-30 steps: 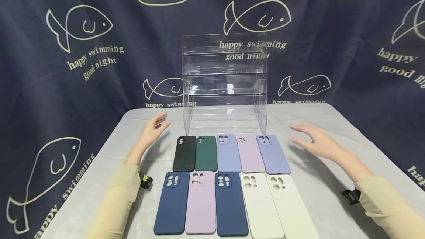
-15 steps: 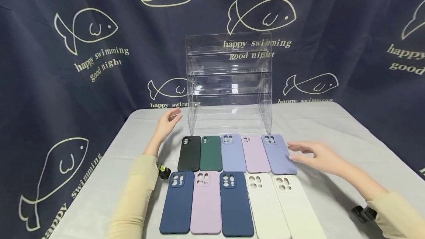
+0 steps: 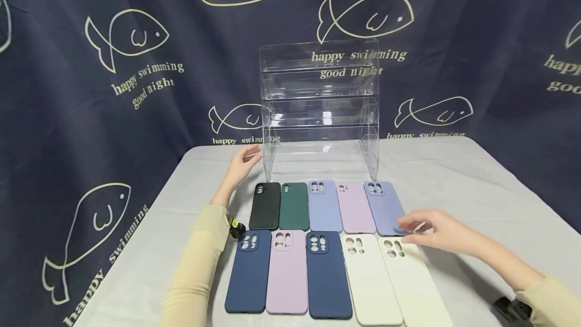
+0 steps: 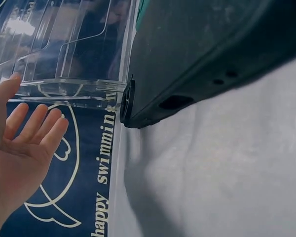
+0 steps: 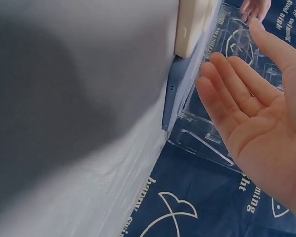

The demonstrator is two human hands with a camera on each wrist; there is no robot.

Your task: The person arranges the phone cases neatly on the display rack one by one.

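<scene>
My left hand (image 3: 242, 165) is beside the left wall of a clear plastic tiered rack (image 3: 320, 115), fingers relaxed, palm bare in the left wrist view. The black phone case (image 4: 187, 64) looms close to that wrist camera. My right hand (image 3: 442, 231) hovers at the right end of the phone cases, holding nothing. Its fingertips overlap the lower corner of the periwinkle case (image 3: 386, 211) and the top of the outer cream case (image 3: 417, 281) in the head view. The right wrist view shows its fingers (image 5: 232, 89) loosely bent and the palm bare.
Phone cases lie in two rows before the rack. Behind are black, green (image 3: 294, 207), light blue (image 3: 326, 211) and lilac (image 3: 357, 213) ones; in front, navy (image 3: 329, 281), lilac (image 3: 287, 279) and another cream (image 3: 374, 286). A dark fish-print curtain (image 3: 190, 64) hangs behind the grey-white tabletop (image 3: 485, 191).
My left hand has moved right and slightly away, up to the rack's side. My right hand has come down and nearer, toward the two right-end cases. The head view has shifted slightly.
</scene>
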